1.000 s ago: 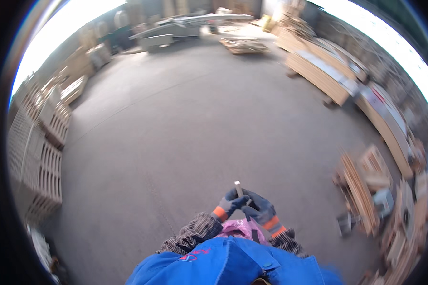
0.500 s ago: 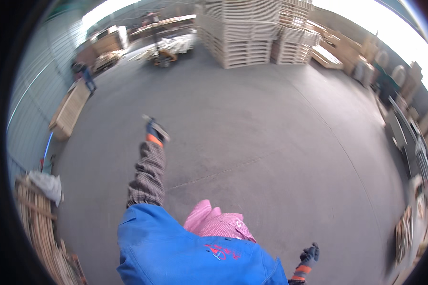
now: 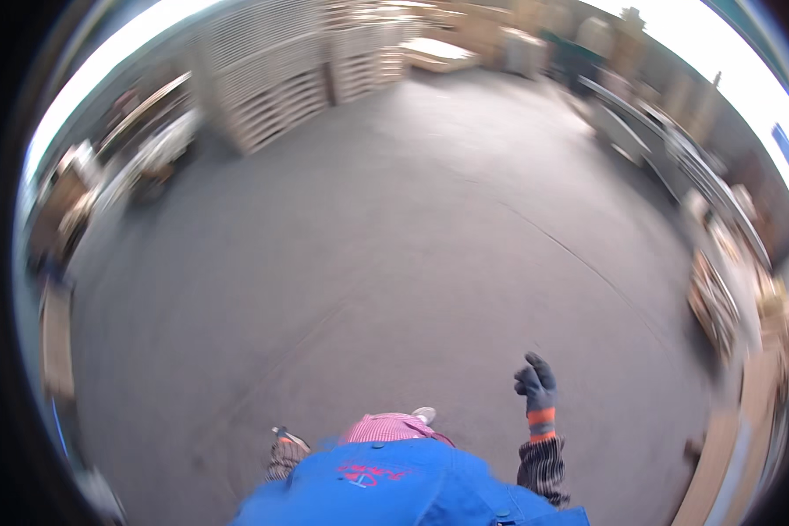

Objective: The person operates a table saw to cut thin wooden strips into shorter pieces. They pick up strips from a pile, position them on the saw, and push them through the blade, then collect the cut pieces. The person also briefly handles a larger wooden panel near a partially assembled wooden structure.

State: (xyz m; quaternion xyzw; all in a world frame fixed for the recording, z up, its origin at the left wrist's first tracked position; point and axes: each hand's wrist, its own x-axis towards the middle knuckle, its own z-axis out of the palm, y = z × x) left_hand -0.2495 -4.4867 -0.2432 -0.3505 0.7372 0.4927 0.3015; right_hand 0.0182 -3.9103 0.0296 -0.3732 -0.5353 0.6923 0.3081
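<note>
My right hand (image 3: 536, 384) is out in front at the lower right, in a dark grey glove with an orange band at the wrist. Its fingers are loosely bent and apart, and I see nothing in them. Low beside my blue work top (image 3: 373, 491), my left hand (image 3: 287, 436) shows only in part and is blurred. A thin, pale-edged object (image 3: 298, 442) sticks out of its grip; its kind is not clear. A pink checked garment (image 3: 390, 428) and the tip of a light shoe (image 3: 424, 414) show below me.
Grey concrete floor (image 3: 342, 263) spreads ahead. Tall stacks of pale wooden pallets (image 3: 272, 79) stand at the far left. A loaded cart (image 3: 153, 167) is left of them. Metal frames (image 3: 649, 140) and timber pieces (image 3: 714, 302) line the right side. Long boards (image 3: 719, 456) lie at the near right.
The view has swung to the right, so the pallet stacks sit further left. My left hand has come back toward my body; my right hand has swung forward.
</note>
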